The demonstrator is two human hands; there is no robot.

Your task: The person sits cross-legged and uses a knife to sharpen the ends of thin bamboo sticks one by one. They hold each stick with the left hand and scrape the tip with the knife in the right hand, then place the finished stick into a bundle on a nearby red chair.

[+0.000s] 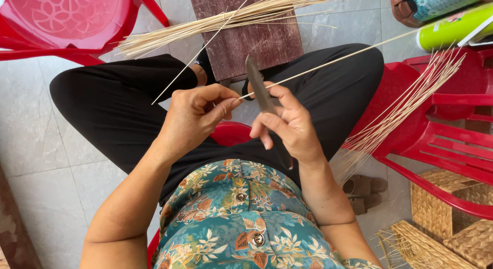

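**Splitting a thin strip over a tiled floor**

Grey tiled floor (31, 125), red plastic chairs (447, 130) around. The left hand (192, 117) pinches the near end of a thin bamboo strip (328, 61), fingers closed on it. The right hand (287, 122) grips a knife (255, 79), blade upright against the strip. Woven baskets (436, 205) sit at the lower right; their contents cannot be seen.

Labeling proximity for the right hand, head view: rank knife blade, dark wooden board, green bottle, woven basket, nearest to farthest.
From the right hand:
1. Knife blade: held in that hand, pointing away from the body.
2. Dark wooden board: just ahead, between the knees.
3. Woven basket: lower right, on the floor.
4. Green bottle: upper right corner.
Basket and bottle are close to call.
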